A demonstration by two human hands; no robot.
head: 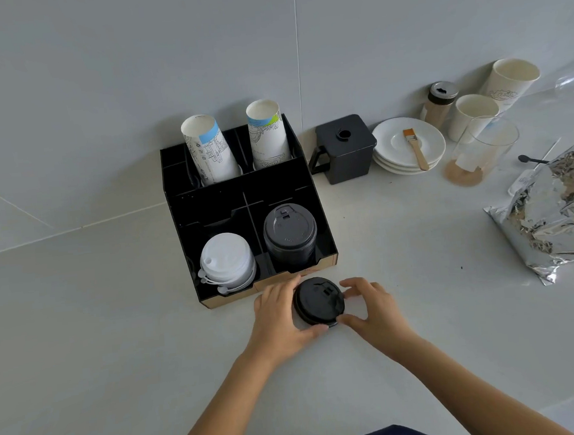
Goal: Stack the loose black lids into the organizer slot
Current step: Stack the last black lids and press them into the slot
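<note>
A small pile of loose black lids (319, 300) rests on the pale counter just in front of the black organizer (209, 203). My left hand (279, 315) grips the pile's left side with thumb below and fingers above. My right hand (371, 305) cups its right side, fingertips touching the rim. In the organizer's front right slot stands a tall stack of black lids (290, 234). The front left slot holds a stack of white lids (227, 261).
Two stacks of paper cups (211, 151) fill the organizer's rear slots. To its right stand a black square pot (345, 147), white saucers with a brush (408, 146), a glass (479, 150), more cups (511, 79), a shaker jar (439, 104) and a foil bag (559, 206).
</note>
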